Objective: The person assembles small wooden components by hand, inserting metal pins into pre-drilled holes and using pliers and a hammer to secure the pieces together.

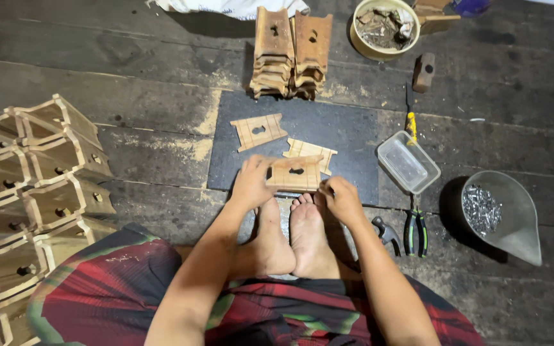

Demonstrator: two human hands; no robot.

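Wooden plate (295, 173) held; grey scoop (514, 221) holds, seemingly, nails (480, 209).

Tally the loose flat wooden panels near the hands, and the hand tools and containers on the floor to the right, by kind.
Loose wooden panels: 3 – held panel, panel, panel
Pliers: 1
Clear plastic tub: 1
Metal scoop of nails: 1
Round bowl: 1
Total: 7
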